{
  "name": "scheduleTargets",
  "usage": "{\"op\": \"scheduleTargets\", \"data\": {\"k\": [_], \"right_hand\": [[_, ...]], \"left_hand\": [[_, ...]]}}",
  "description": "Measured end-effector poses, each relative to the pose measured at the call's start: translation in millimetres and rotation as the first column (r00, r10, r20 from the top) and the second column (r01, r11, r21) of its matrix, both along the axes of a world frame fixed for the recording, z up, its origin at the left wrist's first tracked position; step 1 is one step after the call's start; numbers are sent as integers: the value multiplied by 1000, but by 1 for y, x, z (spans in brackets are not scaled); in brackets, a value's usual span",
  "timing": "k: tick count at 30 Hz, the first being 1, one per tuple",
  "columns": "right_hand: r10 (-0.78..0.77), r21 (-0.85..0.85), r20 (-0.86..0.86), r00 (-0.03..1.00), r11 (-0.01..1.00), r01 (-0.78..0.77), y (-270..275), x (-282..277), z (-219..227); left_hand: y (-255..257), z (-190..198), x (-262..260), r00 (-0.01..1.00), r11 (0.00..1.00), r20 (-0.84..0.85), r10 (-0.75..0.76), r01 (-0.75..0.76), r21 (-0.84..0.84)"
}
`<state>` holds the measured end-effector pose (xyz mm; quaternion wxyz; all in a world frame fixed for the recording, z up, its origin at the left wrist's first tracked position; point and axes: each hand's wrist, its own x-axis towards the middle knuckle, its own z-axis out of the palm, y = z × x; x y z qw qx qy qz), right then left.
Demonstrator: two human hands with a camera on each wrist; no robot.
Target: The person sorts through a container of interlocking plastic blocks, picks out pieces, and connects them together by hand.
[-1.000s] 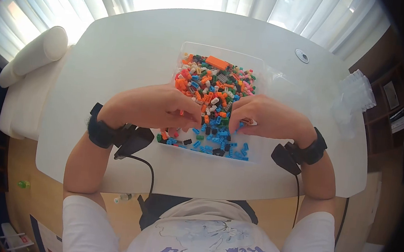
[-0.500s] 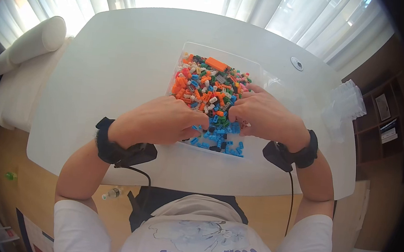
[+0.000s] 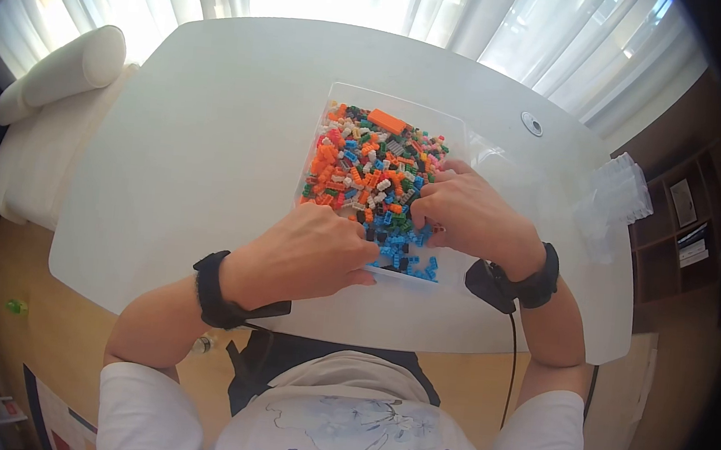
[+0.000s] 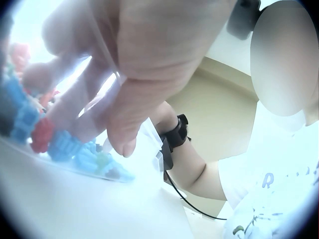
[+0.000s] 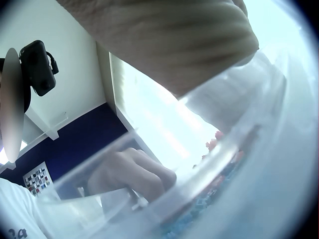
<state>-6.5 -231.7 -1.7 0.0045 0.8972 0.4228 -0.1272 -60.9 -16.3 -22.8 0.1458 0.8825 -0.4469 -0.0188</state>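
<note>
Looking down from the head view, a clear plastic tray (image 3: 331, 101) full of small building bricks (image 3: 364, 166) sits on the white tabletop (image 3: 216, 107). The left hand (image 3: 310, 251) lies over the tray's near left corner, its fingers bent into the blue bricks; whether they hold one cannot be told. The right hand (image 3: 457, 210) rests on the tray's right side, fingers curled down among the bricks, any hold hidden.

In the left wrist view, the left hand (image 4: 149, 55) fills the frame, its fingers (image 4: 70, 104) reaching down to blurred blue and red bricks (image 4: 65, 147).

In the right wrist view, the tray's clear wall (image 5: 224, 149) is seen from close by, with the left hand (image 5: 132, 174) visible through it, fingers curled.
</note>
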Motion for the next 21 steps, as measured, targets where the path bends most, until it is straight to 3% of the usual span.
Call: {"op": "scheduleTargets", "data": {"k": [3, 8, 10, 11, 13, 14, 16, 18, 21], "right_hand": [[50, 67, 35, 998, 996, -52, -14, 6, -4], [116, 18, 5, 993, 993, -116, -21, 8, -5], [135, 21, -1, 991, 991, -135, -20, 7, -6], [149, -15, -4, 989, 989, -149, -19, 6, -6], [160, -50, -7, 987, 986, -160, -17, 6, -4], [167, -56, -7, 986, 984, -167, -16, 6, -3], [182, -65, -10, 983, 981, -182, -16, 8, -4], [165, 15, -13, 986, 986, -164, -15, 9, -6], [119, 82, -43, 992, 990, -115, -17, 9, 1]], "left_hand": [[-16, -2, -9, 998, 999, 39, 40, -40, -8], [-26, -4, -15, 992, 997, 108, 72, -75, 19], [-21, -2, -5, 999, 999, -24, -22, 22, -30], [-19, 1, -2, 999, 999, -28, -26, 25, -31], [-16, 12, 2, 963, 984, -268, -2, -46, -174], [-16, 13, 5, 963, 983, -271, -3, -46, -175], [-13, 13, 10, 955, 910, -288, 77, -185, -370], [-3, 8, 21, 967, 888, -231, 112, -201, -413], [-1, 3, 29, 909, 814, -386, 158, -341, -471]]}}
